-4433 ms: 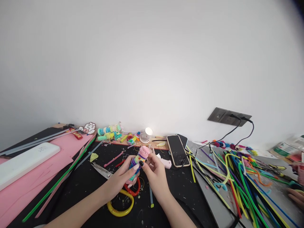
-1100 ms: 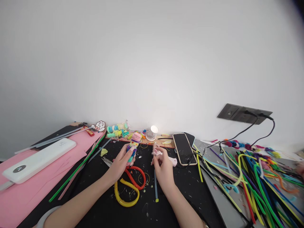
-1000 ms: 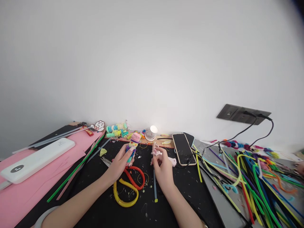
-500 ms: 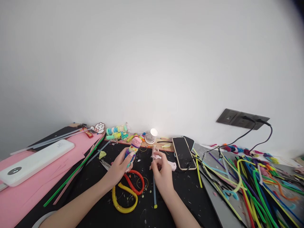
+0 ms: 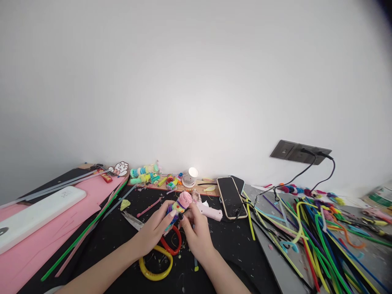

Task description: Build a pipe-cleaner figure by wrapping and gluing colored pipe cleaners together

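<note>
My left hand (image 5: 153, 228) is closed around a small fuzzy figure (image 5: 183, 201) with a pink rounded top and a yellow, purple and blue body, apparently made of pipe cleaners. Against the figure's right side, my right hand (image 5: 197, 230) has its thumb and fingers drawn together. A small dark spot shows at its thumb tip; I cannot make out what it is. Under the hands lie scissors (image 5: 156, 275) with one yellow and one red handle loop, blades pointing left. A pale pink glue gun (image 5: 211, 212) rests just beyond my right hand.
A phone (image 5: 232, 198) lies right of the glue gun. Behind stand a paper cup (image 5: 190, 177) and fuzzy striped pieces (image 5: 143, 170). Many loose pipe cleaners (image 5: 324, 241) spread on the right. At left, a white device (image 5: 45, 216) sits on pink sheets (image 5: 76, 228). Cords hang from a wall socket (image 5: 300, 152).
My right hand has moved left from beside the glue gun to the figure. The figure has tilted to the right in my left hand. The view has shifted slightly right.
</note>
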Demonstrator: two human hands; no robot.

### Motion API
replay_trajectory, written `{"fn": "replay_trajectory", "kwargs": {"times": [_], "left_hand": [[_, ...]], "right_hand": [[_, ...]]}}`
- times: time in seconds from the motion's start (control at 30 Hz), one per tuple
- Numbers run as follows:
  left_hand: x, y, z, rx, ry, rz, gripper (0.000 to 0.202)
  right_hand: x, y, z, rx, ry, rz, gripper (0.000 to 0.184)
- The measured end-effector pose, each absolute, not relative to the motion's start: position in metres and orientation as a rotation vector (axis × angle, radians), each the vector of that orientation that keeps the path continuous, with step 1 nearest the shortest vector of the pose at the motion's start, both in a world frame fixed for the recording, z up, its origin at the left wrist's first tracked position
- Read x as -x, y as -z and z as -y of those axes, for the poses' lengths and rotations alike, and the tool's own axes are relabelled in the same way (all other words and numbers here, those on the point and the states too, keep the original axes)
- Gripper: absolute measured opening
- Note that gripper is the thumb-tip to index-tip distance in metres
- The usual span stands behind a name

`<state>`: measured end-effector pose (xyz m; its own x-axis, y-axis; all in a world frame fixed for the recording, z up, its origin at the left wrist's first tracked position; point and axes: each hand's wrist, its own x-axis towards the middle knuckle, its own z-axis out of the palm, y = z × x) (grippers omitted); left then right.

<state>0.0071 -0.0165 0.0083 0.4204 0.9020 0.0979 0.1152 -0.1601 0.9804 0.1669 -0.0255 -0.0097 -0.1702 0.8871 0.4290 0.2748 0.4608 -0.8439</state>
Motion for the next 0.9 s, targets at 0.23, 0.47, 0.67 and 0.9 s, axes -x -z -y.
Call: {"fn": "replay_trajectory", "kwargs": {"times": [0.23, 0.47, 0.67, 0.9], "left_hand": [[-0.012, -0.003, 0.017, -1.541, -0.956, -0.865, 0.034], [-0.009, 0.002, 0.014, -1.461, -0.894, -0.828, 0.032], [-0.009, 0.0, 0.015, -1.465, -0.886, -0.814, 0.032], [-0.005, -0.006, 0.008, -1.403, -1.049, -0.954, 0.032]], "right_hand": [[-0.166, 0.007, 0.028, 1.004, -0.779, 1.708, 0.012], [-0.166, 0.008, 0.027, 1.028, -0.788, 1.71, 0.017], [-0.165, 0.008, 0.027, 1.025, -0.798, 1.698, 0.018], [-0.178, 0.009, 0.02, 1.183, -0.662, 1.628, 0.016]]}}
